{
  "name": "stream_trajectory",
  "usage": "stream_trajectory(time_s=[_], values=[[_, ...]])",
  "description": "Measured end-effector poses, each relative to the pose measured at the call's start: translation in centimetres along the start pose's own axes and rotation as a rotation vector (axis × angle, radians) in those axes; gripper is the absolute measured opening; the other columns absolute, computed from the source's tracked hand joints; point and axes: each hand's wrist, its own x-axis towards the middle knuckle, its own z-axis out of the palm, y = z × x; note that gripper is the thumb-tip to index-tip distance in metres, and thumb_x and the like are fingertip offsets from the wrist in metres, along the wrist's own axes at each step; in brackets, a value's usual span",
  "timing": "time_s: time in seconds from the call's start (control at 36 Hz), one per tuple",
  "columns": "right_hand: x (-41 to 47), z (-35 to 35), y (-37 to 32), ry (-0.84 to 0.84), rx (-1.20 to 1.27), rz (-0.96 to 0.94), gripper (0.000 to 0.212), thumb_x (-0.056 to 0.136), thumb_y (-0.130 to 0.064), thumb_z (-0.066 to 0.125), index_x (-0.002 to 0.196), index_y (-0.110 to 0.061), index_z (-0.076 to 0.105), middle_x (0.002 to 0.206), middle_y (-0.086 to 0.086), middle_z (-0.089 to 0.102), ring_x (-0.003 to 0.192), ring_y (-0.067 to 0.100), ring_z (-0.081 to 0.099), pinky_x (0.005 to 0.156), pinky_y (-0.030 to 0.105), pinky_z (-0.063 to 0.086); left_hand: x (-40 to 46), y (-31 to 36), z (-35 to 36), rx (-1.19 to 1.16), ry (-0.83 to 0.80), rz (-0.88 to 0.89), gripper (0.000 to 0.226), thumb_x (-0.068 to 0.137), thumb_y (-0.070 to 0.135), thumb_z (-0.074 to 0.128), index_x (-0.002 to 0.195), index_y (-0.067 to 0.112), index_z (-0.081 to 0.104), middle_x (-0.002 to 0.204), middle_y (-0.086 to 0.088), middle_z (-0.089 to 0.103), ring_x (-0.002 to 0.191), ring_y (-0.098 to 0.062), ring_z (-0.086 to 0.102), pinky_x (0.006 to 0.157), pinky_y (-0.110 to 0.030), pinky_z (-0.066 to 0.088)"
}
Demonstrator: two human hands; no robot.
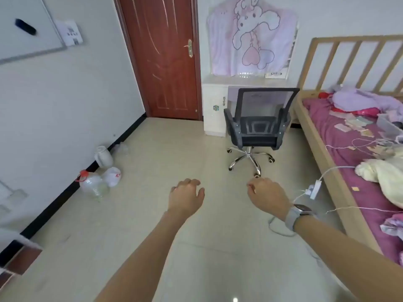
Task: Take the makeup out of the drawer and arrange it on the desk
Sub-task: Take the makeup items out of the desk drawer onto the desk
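While both arms reach forward: left hand (187, 196), right hand (268, 196) fingers loosely curled, empty; desk (218, 83) at 12 o'clock behind chair (259, 125).

A single view is supplied, from a head-worn wide-angle camera. It looks forward and down across the tiled floor (178, 149) from standing height. Both forearms extend from the lower edge into the frame centre, the left hand (186, 198) and right hand (269, 196) being the nearest objects. The white desk (214, 105) and the office chair (259, 123) stand at the far wall, well apart from the camera, upper centre. The door (165, 62) lies left of the desk; the bed (340, 162) runs along the right edge. Straight lines bow towards the frame borders.
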Motion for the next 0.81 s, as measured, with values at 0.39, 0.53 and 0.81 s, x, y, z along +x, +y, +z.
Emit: stream_trajectory(time_s=[0.39, 0.53, 0.81], values=[[23.1, 10.3, 0.6, -0.192, 0.229, -0.065, 0.027, 0.095, -0.026, 0.042, 0.113, -0.02, 0.061, 0.109, 0.0, 0.062, 0.105, 0.022, 0.051, 0.089, 0.036, 0.041, 20.5, -6.4, 7.8, 0.007, -0.106, -0.138, 0.035, 0.096, 0.038, 0.042, 0.124, 0.022, 0.056, 0.12, 0.004, 0.06, 0.109, -0.017, 0.055, 0.092, -0.031, 0.034], [34.1, 11.0, -0.7, -0.191, 0.284, -0.026, 0.025, 0.094, -0.024, 0.044, 0.11, -0.019, 0.063, 0.105, -0.001, 0.064, 0.105, 0.021, 0.053, 0.088, 0.034, 0.043, 32.0, -9.1, 6.7, 0.006, -0.14, -0.173, 0.036, 0.096, 0.038, 0.041, 0.125, 0.023, 0.055, 0.123, 0.004, 0.058, 0.112, -0.017, 0.053, 0.094, -0.031, 0.034], [53.7, 11.5, 0.3, -0.202, 0.168, -0.059, 0.03, 0.096, -0.025, 0.04, 0.12, -0.02, 0.056, 0.115, 0.0, 0.059, 0.106, 0.02, 0.049, 0.087, 0.032, 0.04, 55.0, -10.6, 6.2, 0.061, -0.18, -0.096, 0.035, 0.096, 0.037, 0.04, 0.124, 0.021, 0.056, 0.12, 0.002, 0.059, 0.107, -0.019, 0.054, 0.09, -0.032, 0.036]])
